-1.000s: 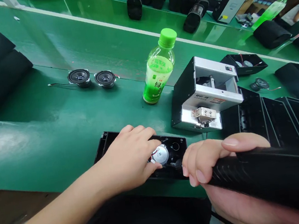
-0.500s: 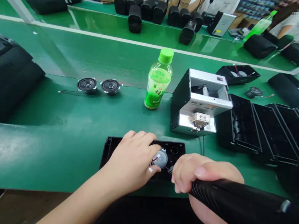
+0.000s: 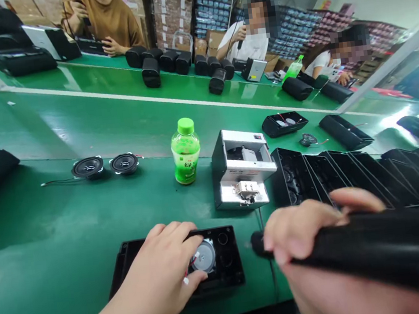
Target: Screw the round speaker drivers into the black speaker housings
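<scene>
My left hand [image 3: 170, 259] grips the open black speaker box [image 3: 230, 273], which lies on the green table. Its fingers reach over the far rim. Thumb and forefinger lie around a round speaker [image 3: 205, 256] seated inside the box with its silver back up; part of it is hidden under the hand. Red wire with a white plug [image 3: 186, 280] shows by the thumb. In my right hand [image 3: 297, 227] is a black electric screwdriver [image 3: 370, 239], held nearly level, its tip pointing left, just right of the box and apart from it. The hand is slightly blurred.
Behind the box stand a green-capped bottle [image 3: 186, 154] and a silver-black screw feeder [image 3: 246, 165]. Two speakers [image 3: 87, 168] lie at left. Several open black boxes [image 3: 328, 171] line the right side. Across a white-edged divider [image 3: 142, 98], co-workers sit among black speaker cases.
The screwdriver has moved away from the speaker to the right and now lies more level. My left hand stays on the box. The view has tilted up, showing more of the co-workers.
</scene>
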Demonstrator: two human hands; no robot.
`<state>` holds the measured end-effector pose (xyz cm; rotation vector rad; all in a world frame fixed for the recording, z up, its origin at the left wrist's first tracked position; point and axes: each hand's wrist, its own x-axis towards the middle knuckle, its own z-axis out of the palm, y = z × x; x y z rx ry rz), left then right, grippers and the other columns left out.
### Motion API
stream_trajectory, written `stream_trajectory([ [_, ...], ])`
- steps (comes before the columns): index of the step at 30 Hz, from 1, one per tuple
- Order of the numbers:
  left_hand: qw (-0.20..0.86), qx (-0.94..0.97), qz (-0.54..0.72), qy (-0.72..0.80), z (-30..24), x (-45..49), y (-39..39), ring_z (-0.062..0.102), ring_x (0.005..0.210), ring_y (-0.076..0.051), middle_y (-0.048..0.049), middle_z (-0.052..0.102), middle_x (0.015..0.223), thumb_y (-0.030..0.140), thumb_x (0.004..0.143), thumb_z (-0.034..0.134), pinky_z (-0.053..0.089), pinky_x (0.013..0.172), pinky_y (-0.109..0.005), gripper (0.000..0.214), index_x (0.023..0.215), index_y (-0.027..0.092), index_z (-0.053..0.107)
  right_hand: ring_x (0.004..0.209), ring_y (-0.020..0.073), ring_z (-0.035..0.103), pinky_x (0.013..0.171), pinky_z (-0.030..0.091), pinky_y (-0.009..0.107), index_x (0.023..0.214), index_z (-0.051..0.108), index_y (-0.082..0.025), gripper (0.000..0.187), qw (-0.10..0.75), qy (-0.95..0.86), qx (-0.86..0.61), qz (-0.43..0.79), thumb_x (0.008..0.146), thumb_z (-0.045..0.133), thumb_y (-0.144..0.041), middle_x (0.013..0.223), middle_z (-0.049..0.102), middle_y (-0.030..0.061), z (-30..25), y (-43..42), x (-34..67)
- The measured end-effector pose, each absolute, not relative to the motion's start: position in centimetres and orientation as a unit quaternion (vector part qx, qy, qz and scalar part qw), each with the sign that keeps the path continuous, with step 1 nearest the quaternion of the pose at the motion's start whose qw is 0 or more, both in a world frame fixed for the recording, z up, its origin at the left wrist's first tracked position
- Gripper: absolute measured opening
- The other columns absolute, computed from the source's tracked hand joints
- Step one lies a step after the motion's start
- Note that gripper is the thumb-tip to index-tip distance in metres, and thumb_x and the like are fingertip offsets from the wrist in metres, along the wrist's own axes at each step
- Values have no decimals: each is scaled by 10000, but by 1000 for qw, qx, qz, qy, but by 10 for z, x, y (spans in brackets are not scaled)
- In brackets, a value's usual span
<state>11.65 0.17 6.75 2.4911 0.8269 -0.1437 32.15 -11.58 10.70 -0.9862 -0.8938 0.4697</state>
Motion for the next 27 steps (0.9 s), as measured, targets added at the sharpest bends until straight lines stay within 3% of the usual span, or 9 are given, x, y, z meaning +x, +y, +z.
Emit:
stream_trajectory([
  [5,242,931,-2,273,57,125,-6,633,1264,-273,-11,669,1425,246,862,844,485,1096,-503,430,1276,307,745,460,199,543,451,477,337,1011,689,-243,636,797,-444,-398,98,915,686,-872,625,616,-28,125,-64,368],
  [8,217,943,74,240,51,121,-12,617,1309,-295,-25,642,1491,306,838,908,502,1125,-499,573,1369,309,692,439,189,535,400,416,305,1047,664,-217,675,776,-485,-386,120,936,635,-882,633,615,-17,110,-42,376],
  [13,184,938,164,244,57,78,-4,508,1485,-315,-29,501,1664,649,915,817,472,1235,-481,837,1624,364,473,419,176,513,376,404,293,1161,627,-199,783,757,-479,-428,117,994,424,-936,622,592,-22,100,-40,377],
  [18,251,886,220,321,38,23,4,486,1574,-354,-130,386,1752,961,898,535,511,1264,-503,1119,1752,280,293,437,205,529,403,444,306,1181,723,-279,798,755,-405,-450,252,751,771,-948,616,643,-18,117,-63,372],
  [21,297,861,217,352,15,8,-1,488,1573,-396,-156,358,1766,1009,848,521,506,1257,-594,1232,1785,274,202,487,216,556,503,538,370,1194,776,-355,497,747,-412,-454,257,856,889,-702,642,652,-21,129,-85,358],
  [24,301,868,186,350,0,8,-5,496,1570,-391,-136,373,1761,933,874,620,503,1247,-622,1193,1788,311,172,488,193,554,544,566,384,1221,756,-407,219,742,-420,-442,277,1015,817,-453,662,642,-38,136,-95,338],
  [25,296,871,183,348,-1,9,-5,495,1572,-383,-125,384,1757,904,884,645,500,1251,-620,1169,1784,325,174,491,192,563,541,570,389,1232,749,-396,187,740,-426,-429,294,1060,753,-467,669,642,-30,135,-93,330],
  [27,288,875,186,342,-2,11,-4,491,1578,-368,-111,404,1747,876,891,670,497,1262,-600,1145,1777,336,186,511,208,590,529,570,402,1265,746,-345,316,732,-445,-392,334,1100,634,-590,682,649,3,129,-82,315],
])
